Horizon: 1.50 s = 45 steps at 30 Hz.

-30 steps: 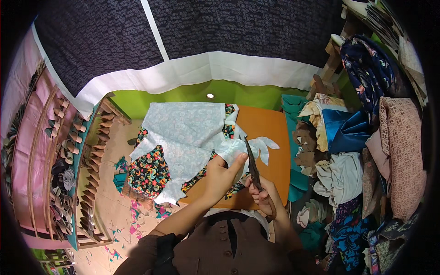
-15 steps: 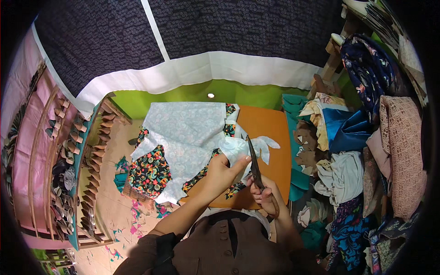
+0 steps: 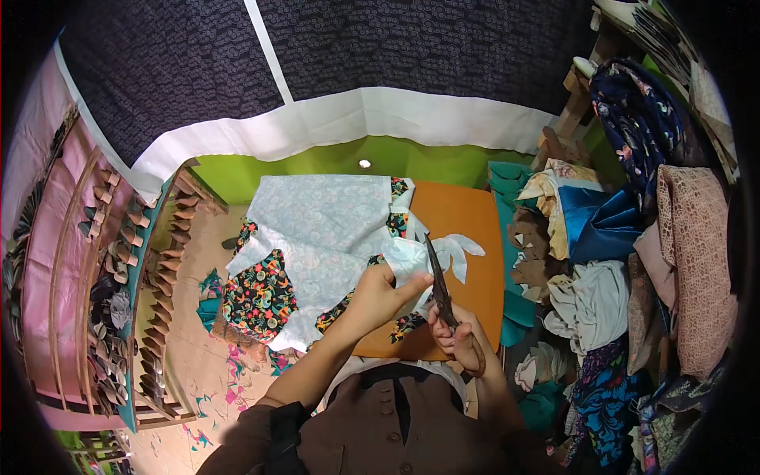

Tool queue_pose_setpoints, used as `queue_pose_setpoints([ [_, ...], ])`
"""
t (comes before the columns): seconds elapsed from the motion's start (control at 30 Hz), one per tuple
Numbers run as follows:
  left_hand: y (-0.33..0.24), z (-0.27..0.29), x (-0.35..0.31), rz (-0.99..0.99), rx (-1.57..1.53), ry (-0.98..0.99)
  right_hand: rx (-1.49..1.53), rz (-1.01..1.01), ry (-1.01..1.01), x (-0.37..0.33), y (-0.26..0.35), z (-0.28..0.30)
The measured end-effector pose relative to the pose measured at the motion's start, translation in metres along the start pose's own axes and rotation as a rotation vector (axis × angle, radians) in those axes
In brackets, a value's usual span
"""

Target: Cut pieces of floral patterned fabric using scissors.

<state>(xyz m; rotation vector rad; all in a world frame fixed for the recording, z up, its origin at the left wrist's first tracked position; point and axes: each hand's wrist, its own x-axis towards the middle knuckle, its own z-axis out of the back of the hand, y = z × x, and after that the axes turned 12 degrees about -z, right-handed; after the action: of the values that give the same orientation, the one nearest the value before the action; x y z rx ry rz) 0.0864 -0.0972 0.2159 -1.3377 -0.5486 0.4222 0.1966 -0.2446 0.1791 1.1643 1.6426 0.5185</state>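
Note:
My left hand point(image 3: 383, 296) pinches a pale piece of cloth point(image 3: 408, 255), its thumb lying on top. Dark metal scissors point(image 3: 438, 277) are gripped in my right hand point(image 3: 457, 334), blades pointing away from me beside the pale piece. Whether the blades touch the cloth I cannot tell. Under and left of my left hand spreads a large floral fabric point(image 3: 317, 210), mostly pale side up, with black, colourful-print parts point(image 3: 260, 297) showing. Small cut pale pieces point(image 3: 457, 257) lie to the right of the scissors on the orange table point(image 3: 475, 214).
At the right are piled folded cloths, among them a shiny blue one point(image 3: 598, 226) and a white one point(image 3: 590, 305). Racks with rows of shoes point(image 3: 162, 289) stand at the left. Coloured scraps point(image 3: 236, 368) litter the floor. A dark curtain point(image 3: 427, 51) hangs beyond the table.
The pale piece and my left fingers have shifted very slightly. My right hand with the scissors has moved a little. The large fabric lies nearly as before.

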Motion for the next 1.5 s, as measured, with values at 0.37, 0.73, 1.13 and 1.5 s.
queue_pose_setpoints([
  [0.37, 0.003, -0.006, -0.003, -0.043, -0.266, -0.232, -0.178, 0.123, -0.144, -0.003, 0.015, -0.016],
  [0.73, 0.009, -0.006, -0.005, -0.083, -0.052, -0.287, -0.269, 0.202, -0.195, 0.002, 0.006, -0.011],
  [1.13, 0.015, 0.0, -0.005, -0.084, -0.04, -0.186, -0.232, 0.116, -0.174, -0.002, 0.017, -0.021],
  [1.5, 0.009, 0.009, -0.004, 0.001, 0.022, -0.063, 0.016, -0.149, -0.142, 0.011, 0.001, -0.005],
])
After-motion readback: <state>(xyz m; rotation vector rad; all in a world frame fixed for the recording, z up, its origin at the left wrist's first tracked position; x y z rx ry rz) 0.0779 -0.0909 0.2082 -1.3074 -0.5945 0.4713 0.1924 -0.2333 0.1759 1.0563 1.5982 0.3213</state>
